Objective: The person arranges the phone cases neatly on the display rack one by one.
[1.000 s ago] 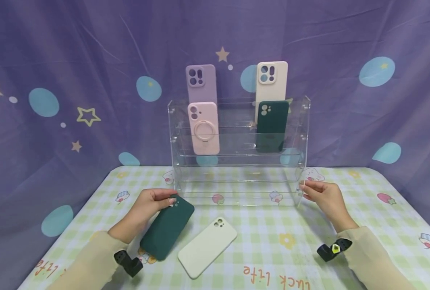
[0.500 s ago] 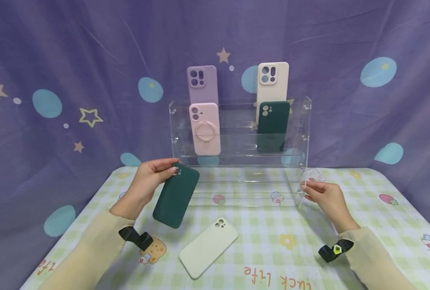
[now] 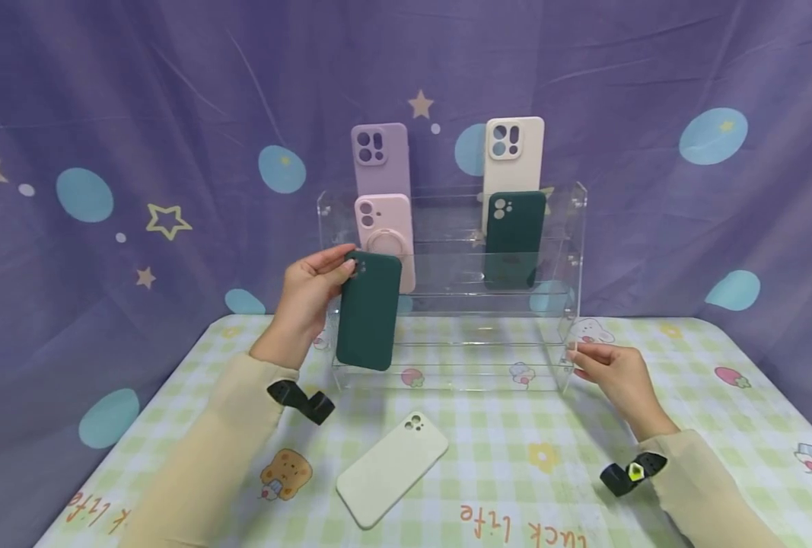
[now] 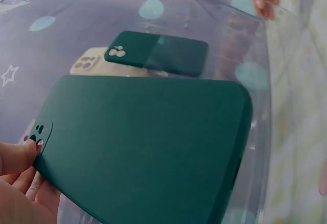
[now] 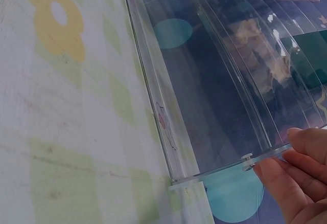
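My left hand (image 3: 310,293) pinches a dark green phone case (image 3: 369,312) by its upper left corner, beside the camera holes. The case hangs nearly upright in front of the left part of a clear acrylic display rack (image 3: 447,327), overlapping the pink case (image 3: 406,221) behind it. In the left wrist view the green case (image 4: 148,142) fills the middle, thumb on its front at the camera cutout. My right hand (image 3: 614,373) grips the rack's right side panel low down, near a small fastener in the right wrist view. A pale green phone case (image 3: 392,468) lies flat on the table.
On the rack's upper tiers stand a purple case (image 3: 381,164), a white case (image 3: 515,164) and another dark green case (image 3: 514,240). A checked cloth (image 3: 501,441) covers the table. Behind the rack hangs a purple curtain (image 3: 193,99).
My left hand has lifted the dark green case off the table and carried it up and forward to the rack, turning it more upright. The right hand stays at the side panel.
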The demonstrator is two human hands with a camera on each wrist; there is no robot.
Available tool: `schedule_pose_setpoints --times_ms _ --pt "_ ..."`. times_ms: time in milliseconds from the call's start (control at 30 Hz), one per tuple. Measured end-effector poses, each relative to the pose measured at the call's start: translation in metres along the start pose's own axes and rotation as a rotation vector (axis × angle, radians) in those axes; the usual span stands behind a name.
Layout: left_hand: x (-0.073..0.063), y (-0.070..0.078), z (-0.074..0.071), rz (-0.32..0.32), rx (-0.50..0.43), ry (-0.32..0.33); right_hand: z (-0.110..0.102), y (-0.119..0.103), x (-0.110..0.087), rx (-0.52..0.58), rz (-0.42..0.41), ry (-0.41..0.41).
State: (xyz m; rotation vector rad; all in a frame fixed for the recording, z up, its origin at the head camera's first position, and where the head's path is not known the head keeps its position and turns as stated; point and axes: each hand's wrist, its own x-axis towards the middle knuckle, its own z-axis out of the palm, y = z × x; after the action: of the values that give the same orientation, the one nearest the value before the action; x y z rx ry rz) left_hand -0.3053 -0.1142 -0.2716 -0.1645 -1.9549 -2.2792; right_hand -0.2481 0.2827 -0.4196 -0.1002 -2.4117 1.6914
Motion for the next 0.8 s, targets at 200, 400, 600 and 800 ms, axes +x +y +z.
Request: schedule_pose_setpoints --times_ms 200,400,600,800 --pt "0.011 0.004 0.022 0.044 -0.163 0.044 0.001 -0.001 -0.001 -0.006 0.001 -0.004" --pt "0.019 0.001 0.05 0.064 -0.303 0.099 -0.001 -0.002 -0.001 0.017 0.008 -0.016" --pt "0.023 -0.002 0.085 0.07 -0.388 0.1 -0.001 -0.001 -0.001 0.017 0.023 -0.019" --pt "0.022 -0.009 0.119 0.102 -0.415 0.103 0.0 -0.003 0.0 0.017 0.01 -0.01"
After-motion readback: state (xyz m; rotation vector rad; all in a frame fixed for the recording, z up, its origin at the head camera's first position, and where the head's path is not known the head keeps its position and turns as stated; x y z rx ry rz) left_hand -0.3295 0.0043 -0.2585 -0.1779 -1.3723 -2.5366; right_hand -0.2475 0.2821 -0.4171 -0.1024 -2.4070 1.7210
